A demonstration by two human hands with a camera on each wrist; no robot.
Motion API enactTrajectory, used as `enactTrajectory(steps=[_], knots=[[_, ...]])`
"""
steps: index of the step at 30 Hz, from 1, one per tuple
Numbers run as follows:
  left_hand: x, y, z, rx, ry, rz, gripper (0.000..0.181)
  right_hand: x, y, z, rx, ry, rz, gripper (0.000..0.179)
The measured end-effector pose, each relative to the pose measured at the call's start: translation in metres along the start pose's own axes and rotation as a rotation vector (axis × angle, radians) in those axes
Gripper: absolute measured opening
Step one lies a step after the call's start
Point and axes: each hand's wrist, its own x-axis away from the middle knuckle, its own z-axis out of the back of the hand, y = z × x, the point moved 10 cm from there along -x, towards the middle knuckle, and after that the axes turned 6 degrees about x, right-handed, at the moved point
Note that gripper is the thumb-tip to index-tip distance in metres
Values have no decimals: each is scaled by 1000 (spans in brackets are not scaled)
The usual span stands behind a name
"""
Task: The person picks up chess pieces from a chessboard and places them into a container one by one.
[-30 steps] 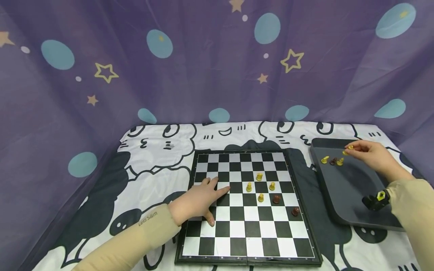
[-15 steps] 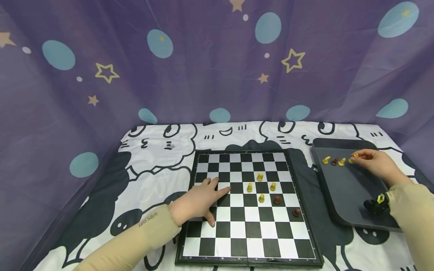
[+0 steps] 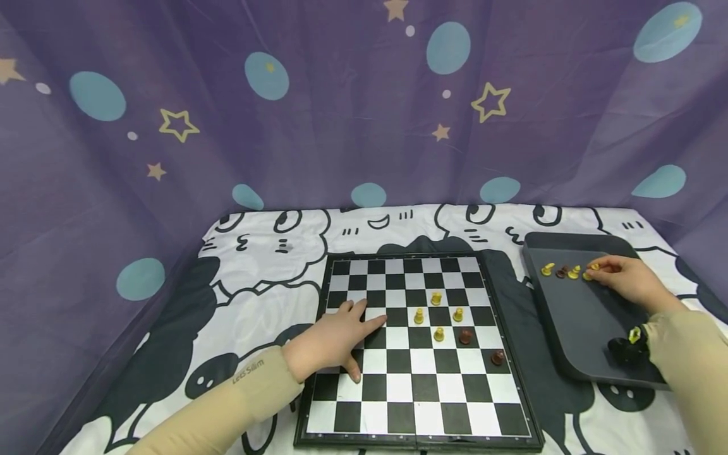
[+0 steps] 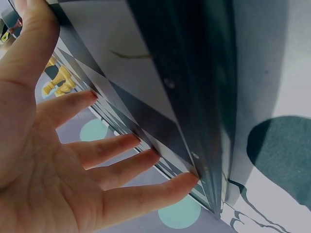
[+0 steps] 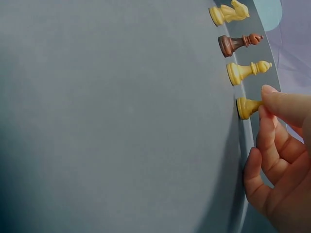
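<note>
Purple curtain (image 3: 364, 133) at far side, printed with blue ovals and stars; white cloth (image 3: 273, 325) with black cartoon faces covers the surface below. Left to right: tan left sleeve (image 3: 227, 401), lettering near the cuff. Left hand (image 3: 338, 335) spread wide over left side of chessboard (image 3: 398, 384), thumb apart from the fingers, fingertips at the board surface, holding nothing. Board lies flat, black frame, black/white squares.

6 pieces on board, all right of the left hand. 4 yellow, in a rough diamond: left yellow piece (image 3: 418, 316), far yellow piece (image 3: 436, 299), near yellow piece (image 3: 439, 334), right yellow piece (image 3: 458, 315). 2 brown: inner brown piece (image 3: 465, 337) just right of the near yellow, outer brown piece (image 3: 497, 357) close to the board's right edge.

Dark gray tray (image 3: 574, 335) right of board, apart from it. Row of 4 pieces along its far side, left to right: yellow knight (image 5: 228, 13), brown bishop (image 5: 238, 43), yellow bishop (image 5: 247, 72), gripped yellow piece (image 5: 248, 108). Last is pinched between thumb and finger of right hand (image 3: 628, 281), base at tray floor, parallel to its neighbors, top covered by fingers. Black wrist device (image 3: 628, 349) and tan right sleeve (image 3: 688, 354) at near right.
</note>
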Motion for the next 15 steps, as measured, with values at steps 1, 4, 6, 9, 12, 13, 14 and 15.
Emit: enactTrajectory(steps=[1, 4, 6, 9, 12, 13, 14, 15], knots=[[0, 0, 0, 1, 1, -1, 105, 0, -1, 0, -1, 1, 4, 37], [1, 1, 1, -4, 9, -11, 105, -1, -4, -1, -9, -1, 14, 35], [1, 2, 2, -7, 14, -19, 105, -1, -4, -1, -8, -4, 16, 34], [2, 2, 2, -9, 18, -22, 105, -2, -5, -1, 0, -10, 15, 35], [2, 2, 2, -10, 17, -18, 105, -2, -5, -2, 10, -17, 13, 37], [2, 2, 2, -10, 16, -16, 104, -1, -5, -2, 14, -22, 12, 38], [2, 2, 2, -11, 15, -14, 104, -1, -5, -2, 20, -24, 10, 38], [2, 2, 2, -10, 15, -14, 104, -1, -5, -2, 25, -26, 10, 39]])
